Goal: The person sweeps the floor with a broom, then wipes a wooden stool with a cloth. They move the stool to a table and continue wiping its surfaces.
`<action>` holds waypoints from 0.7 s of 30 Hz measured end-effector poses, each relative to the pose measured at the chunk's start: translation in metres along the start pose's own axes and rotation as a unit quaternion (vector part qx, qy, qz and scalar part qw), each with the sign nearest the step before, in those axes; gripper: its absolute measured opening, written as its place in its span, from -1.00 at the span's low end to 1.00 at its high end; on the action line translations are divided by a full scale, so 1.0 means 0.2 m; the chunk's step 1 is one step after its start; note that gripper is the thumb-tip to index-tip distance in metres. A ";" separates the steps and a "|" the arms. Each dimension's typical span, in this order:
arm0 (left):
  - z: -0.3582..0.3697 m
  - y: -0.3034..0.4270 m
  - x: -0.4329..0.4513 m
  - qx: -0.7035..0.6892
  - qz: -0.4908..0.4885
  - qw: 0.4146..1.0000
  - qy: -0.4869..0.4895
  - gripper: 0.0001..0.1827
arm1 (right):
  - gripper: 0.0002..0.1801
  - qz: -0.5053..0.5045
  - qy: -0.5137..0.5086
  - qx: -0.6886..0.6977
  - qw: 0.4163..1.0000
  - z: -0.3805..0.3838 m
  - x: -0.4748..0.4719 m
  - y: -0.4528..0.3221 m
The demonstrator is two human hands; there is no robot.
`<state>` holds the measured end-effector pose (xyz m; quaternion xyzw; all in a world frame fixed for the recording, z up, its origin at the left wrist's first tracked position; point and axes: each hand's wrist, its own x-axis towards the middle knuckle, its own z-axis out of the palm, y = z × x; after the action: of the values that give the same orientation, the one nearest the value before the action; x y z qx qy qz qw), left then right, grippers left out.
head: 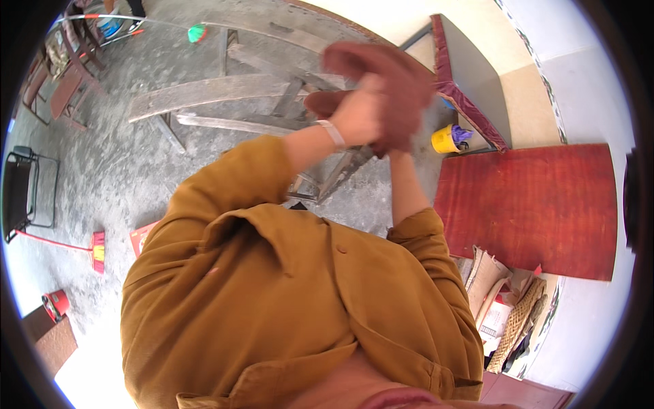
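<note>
A reddish-brown cloth piece [406, 97], blurred by motion, is raised before me. My left hand [364, 115], with a pale band at its wrist, is closed on it. Loose parts of the cloth curl out past that hand at the top and left. My right forearm [407, 181] reaches up into the same cloth from below. The cloth hides my right hand, so I cannot tell whether it grips the cloth or is inside it. Below and beyond the hands stand weathered wooden benches [204, 94], partly covered by the cloth and my left arm.
A red wooden board [531, 209] lies at the right. Beyond it are a yellow bucket [443, 140] and a tilted, cloth-edged table [475, 76]. Cartons [494, 317] stand at lower right. At left are a broom [98, 250] and a black chair [20, 189]. A person's legs [134, 9] show far back.
</note>
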<state>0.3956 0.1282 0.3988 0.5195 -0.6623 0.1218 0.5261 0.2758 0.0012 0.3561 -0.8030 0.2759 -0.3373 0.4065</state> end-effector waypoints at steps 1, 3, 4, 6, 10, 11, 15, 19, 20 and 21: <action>0.03 0.04 0.04 -0.053 -0.060 0.997 -0.015 -0.71 | -0.40 -0.088 -0.042 -0.189 0.977 0.03 -0.02 -0.05; 0.09 0.16 0.03 0.081 -0.037 0.996 0.012 -0.66 | -0.43 -0.193 -0.056 -0.363 0.910 0.02 -0.06 -0.16; 0.07 0.18 0.02 0.032 -0.051 0.998 -0.002 -0.63 | -0.45 -0.201 -0.065 -0.354 0.911 0.03 -0.07 -0.21; 0.02 0.15 0.00 -0.021 -0.060 0.998 -0.028 -0.55 | -0.48 -0.217 -0.083 -0.333 0.914 0.05 -0.09 -0.28; -0.06 0.00 -0.19 -0.028 -0.087 0.996 0.015 -0.59 | -0.53 0.115 -0.135 0.028 0.984 -0.04 0.01 -0.13; -0.11 -0.03 -0.25 0.016 -0.129 0.991 -0.014 -0.63 | -0.50 0.151 -0.091 0.134 0.975 -0.05 0.05 -0.06; -0.39 -0.25 -0.45 0.121 -0.204 0.971 0.004 -0.75 | -0.40 0.209 0.011 0.329 0.921 -0.01 0.07 -0.03; -0.37 -0.23 -0.39 0.148 -0.069 0.985 0.064 -0.78 | -0.43 0.276 0.028 0.311 0.909 -0.02 0.15 -0.04; -0.31 -0.15 -0.31 0.117 -0.021 0.993 0.011 -0.76 | -0.45 0.290 0.019 0.319 0.902 -0.05 0.17 -0.02; -0.20 -0.13 -0.29 0.098 0.005 0.993 -0.072 -0.73 | -0.47 0.305 0.003 0.328 0.894 -0.03 0.18 -0.02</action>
<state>0.4337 0.1779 0.3581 0.5727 -0.6857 0.1506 0.4232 0.2933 -0.0247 0.3741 -0.4991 0.3821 -0.2709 0.7291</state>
